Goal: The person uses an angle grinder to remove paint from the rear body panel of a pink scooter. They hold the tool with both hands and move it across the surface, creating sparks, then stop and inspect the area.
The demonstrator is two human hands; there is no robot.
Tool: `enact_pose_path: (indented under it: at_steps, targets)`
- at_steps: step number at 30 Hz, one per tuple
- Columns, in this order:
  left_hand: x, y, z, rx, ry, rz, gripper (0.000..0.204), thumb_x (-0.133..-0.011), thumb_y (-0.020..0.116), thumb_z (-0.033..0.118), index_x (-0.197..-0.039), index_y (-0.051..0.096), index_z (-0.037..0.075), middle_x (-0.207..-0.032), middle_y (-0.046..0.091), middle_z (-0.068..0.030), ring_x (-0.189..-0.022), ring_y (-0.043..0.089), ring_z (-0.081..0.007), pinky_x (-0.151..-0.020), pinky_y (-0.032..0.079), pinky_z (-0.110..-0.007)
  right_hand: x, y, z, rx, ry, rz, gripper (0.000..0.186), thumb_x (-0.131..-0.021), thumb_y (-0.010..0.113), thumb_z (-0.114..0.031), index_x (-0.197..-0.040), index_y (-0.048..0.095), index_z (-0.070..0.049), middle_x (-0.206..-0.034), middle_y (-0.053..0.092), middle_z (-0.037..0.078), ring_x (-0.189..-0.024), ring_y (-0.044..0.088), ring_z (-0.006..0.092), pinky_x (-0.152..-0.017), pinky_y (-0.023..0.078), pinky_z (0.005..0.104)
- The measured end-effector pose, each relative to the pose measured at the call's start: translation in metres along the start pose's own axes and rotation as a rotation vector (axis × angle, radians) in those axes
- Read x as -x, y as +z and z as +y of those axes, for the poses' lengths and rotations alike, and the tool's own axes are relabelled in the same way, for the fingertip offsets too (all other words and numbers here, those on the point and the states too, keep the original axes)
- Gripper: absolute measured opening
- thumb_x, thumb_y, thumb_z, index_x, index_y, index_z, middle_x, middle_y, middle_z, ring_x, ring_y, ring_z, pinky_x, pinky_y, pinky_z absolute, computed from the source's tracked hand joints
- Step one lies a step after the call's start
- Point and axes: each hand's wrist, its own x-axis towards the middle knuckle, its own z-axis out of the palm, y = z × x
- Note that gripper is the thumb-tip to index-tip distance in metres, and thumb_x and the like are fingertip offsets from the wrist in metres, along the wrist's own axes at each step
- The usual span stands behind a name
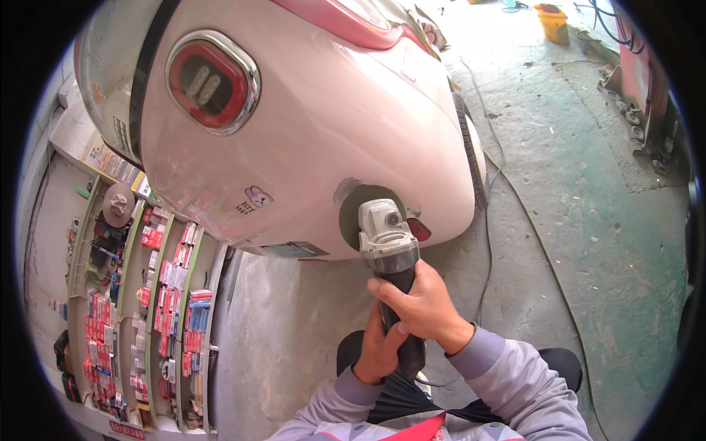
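Observation:
An angle grinder (393,253) with a pale metal head and dark body is held in both hands. My left hand (379,349) wraps the lower end of its handle. Higher up, my right hand (423,305) grips the body just below the head. A dark round disc (349,220) shows behind the grinder head, up against the lower corner of a pale pink car (323,125). Whether the disc touches the paint I cannot tell. Beside it is a grey patch (345,190) on the paint. A small red reflector (418,229) sits right of the disc.
A red tail light (213,82) with a chrome rim is at upper left. Shelves with red and white boxes (103,345) stand on the left. A cable (544,250) runs along the concrete floor at right. A yellow bucket (553,26) stands far off.

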Motion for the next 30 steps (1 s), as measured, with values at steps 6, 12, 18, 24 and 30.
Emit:
enact_pose_path:
  at_steps: [6, 12, 18, 24, 30]
  targets:
    - [-0.002, -0.002, -0.002, 0.031, 0.019, -0.004, 0.073, -0.103, 0.063, 0.031, -0.159, 0.032, -0.004, -0.147, 0.053, -0.0153, -0.132, 0.055, -0.0233, -0.109, 0.045, -0.036, -0.003, 0.001, -0.002, 0.014, 0.003, -0.004, 0.057, -0.087, 0.081, -0.040, -0.113, 0.064, 0.008, -0.097, 0.072, 0.020, -0.088, 0.071, 0.0293, -0.081, 0.056, 0.0399]
    - [-0.003, -0.001, -0.002, 0.010, 0.056, 0.008, 0.071, -0.104, 0.062, 0.030, -0.158, 0.032, -0.004, -0.145, 0.053, -0.0153, -0.131, 0.055, -0.0234, -0.109, 0.046, -0.036, -0.005, 0.001, 0.002, 0.022, -0.040, -0.009, 0.057, -0.087, 0.081, -0.040, -0.113, 0.064, 0.008, -0.097, 0.072, 0.020, -0.087, 0.071, 0.0283, -0.080, 0.056, 0.0397]
    - [0.000, -0.002, 0.005, -0.004, 0.026, -0.008, 0.071, -0.104, 0.063, 0.028, -0.159, 0.031, -0.004, -0.144, 0.053, -0.0150, -0.131, 0.056, -0.0233, -0.108, 0.046, -0.036, -0.004, 0.001, 0.001, -0.025, 0.007, -0.032, 0.056, -0.087, 0.081, -0.039, -0.113, 0.064, 0.007, -0.096, 0.072, 0.019, -0.086, 0.071, 0.0253, -0.079, 0.057, 0.0392]
    - [0.000, -0.001, 0.003, 0.041, 0.028, 0.004, 0.070, -0.104, 0.063, 0.026, -0.160, 0.031, -0.003, -0.145, 0.054, -0.0157, -0.131, 0.056, -0.0226, -0.107, 0.047, -0.035, -0.005, 0.004, 0.000, 0.029, -0.093, 0.005, 0.055, -0.087, 0.081, -0.039, -0.113, 0.065, 0.007, -0.096, 0.072, 0.017, -0.085, 0.070, 0.0237, -0.078, 0.056, 0.0387]
    - [-0.001, -0.005, -0.004, 0.009, 0.034, 0.000, 0.068, -0.105, 0.062, 0.026, -0.159, 0.033, -0.003, -0.144, 0.055, -0.0156, -0.130, 0.056, -0.0221, -0.107, 0.047, -0.035, -0.003, 0.004, 0.002, -0.018, -0.042, 0.029, 0.043, -0.087, 0.083, -0.032, -0.104, 0.066, 0.005, -0.088, 0.068, 0.008, -0.077, 0.062, 0.0147, -0.068, 0.054, 0.0341]
